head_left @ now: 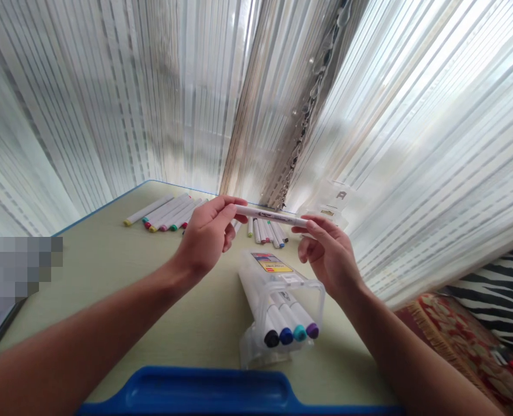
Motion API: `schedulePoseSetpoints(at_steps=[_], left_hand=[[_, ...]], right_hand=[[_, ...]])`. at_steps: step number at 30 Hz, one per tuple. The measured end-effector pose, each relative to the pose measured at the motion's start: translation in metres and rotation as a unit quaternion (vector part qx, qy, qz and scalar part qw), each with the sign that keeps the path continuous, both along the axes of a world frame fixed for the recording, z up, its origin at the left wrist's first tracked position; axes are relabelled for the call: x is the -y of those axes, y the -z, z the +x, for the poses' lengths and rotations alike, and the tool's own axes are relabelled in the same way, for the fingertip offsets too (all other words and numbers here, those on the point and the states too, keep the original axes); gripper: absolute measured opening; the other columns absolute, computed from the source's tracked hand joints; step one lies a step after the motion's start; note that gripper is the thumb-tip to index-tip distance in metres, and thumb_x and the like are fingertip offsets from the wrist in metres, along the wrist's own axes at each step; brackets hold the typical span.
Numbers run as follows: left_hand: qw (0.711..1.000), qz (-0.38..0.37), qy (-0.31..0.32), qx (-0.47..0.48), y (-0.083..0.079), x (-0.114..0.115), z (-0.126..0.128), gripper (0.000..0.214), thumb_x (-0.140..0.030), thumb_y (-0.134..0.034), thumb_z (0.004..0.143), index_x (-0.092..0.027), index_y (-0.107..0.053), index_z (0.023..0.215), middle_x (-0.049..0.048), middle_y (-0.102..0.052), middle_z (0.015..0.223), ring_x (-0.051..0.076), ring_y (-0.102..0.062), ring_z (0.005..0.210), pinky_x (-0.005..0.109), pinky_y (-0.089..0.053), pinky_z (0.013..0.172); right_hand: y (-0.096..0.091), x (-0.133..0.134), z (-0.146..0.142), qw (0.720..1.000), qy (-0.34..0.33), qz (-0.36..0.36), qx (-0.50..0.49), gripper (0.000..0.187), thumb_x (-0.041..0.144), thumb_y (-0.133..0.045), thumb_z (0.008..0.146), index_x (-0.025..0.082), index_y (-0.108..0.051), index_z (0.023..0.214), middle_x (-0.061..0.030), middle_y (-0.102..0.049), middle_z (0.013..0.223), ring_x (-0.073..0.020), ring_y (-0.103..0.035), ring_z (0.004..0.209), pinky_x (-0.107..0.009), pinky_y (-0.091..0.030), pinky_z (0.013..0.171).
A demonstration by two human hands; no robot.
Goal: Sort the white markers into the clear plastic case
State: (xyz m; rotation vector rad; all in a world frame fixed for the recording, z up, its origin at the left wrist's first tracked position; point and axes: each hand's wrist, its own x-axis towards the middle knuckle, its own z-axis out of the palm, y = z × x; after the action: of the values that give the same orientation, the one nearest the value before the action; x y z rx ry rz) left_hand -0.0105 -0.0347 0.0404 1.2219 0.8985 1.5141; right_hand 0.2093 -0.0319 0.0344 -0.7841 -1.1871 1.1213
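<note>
A white marker (271,215) is held level above the table between both hands. My left hand (207,231) pinches its left end, and my right hand (328,245) pinches the right end, so both tips are covered by fingers. Below the hands lies a clear plastic marker case (248,283) with a yellow and red label. Several white markers (287,315) rest in it, their black, blue, teal and purple ends facing me. Behind my left hand is a row of loose white markers (165,212) with coloured ends, partly hidden. A smaller group of markers (267,232) lies beyond the case.
The pale green table (122,294) has a blue edge and a blue tray (208,390) along its front. Sheer striped curtains (187,86) hang behind it. A clear printed package (326,202) stands at the back right. Patterned fabric (451,329) lies at the right.
</note>
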Motion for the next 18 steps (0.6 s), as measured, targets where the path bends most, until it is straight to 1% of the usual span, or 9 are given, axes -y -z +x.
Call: schedulePoseSetpoints(at_steps=[4, 9, 18], left_hand=[[1.0, -0.011, 0.012, 0.015, -0.0021, 0.0038, 0.0002, 0.023, -0.017, -0.05, 0.089, -0.01, -0.068, 0.102, 0.0058, -0.068, 0.078, 0.007, -0.043, 0.042, 0.021, -0.03, 0.037], [1.0, 0.002, 0.009, 0.025, -0.0043, 0.0062, 0.0015, 0.025, -0.014, -0.049, 0.088, -0.008, -0.069, 0.102, 0.0059, -0.068, 0.076, 0.007, -0.044, 0.042, 0.022, -0.03, 0.038], [1.0, 0.007, 0.009, 0.028, -0.0034, 0.004, 0.0011, 0.019, -0.013, -0.049, 0.088, -0.011, -0.065, 0.097, 0.0042, -0.067, 0.074, 0.006, -0.042, 0.04, 0.021, -0.027, 0.037]], right_hand=[[-0.0017, 0.0, 0.0009, 1.0, 0.01, 0.001, 0.001, 0.013, 0.027, -0.073, 0.084, 0.018, -0.073, 0.093, -0.0046, -0.078, 0.078, -0.0085, -0.058, 0.04, -0.02, -0.045, 0.037], [-0.0022, 0.0001, 0.0017, 1.0, 0.021, 0.004, -0.001, 0.013, 0.026, -0.068, 0.085, 0.017, -0.073, 0.093, -0.0063, -0.079, 0.078, -0.0102, -0.059, 0.039, -0.021, -0.044, 0.035], [-0.0021, -0.0002, 0.0039, 1.0, 0.018, 0.014, -0.008, 0.017, 0.024, -0.059, 0.089, 0.016, -0.073, 0.094, -0.0083, -0.08, 0.081, -0.0132, -0.061, 0.039, -0.024, -0.046, 0.035]])
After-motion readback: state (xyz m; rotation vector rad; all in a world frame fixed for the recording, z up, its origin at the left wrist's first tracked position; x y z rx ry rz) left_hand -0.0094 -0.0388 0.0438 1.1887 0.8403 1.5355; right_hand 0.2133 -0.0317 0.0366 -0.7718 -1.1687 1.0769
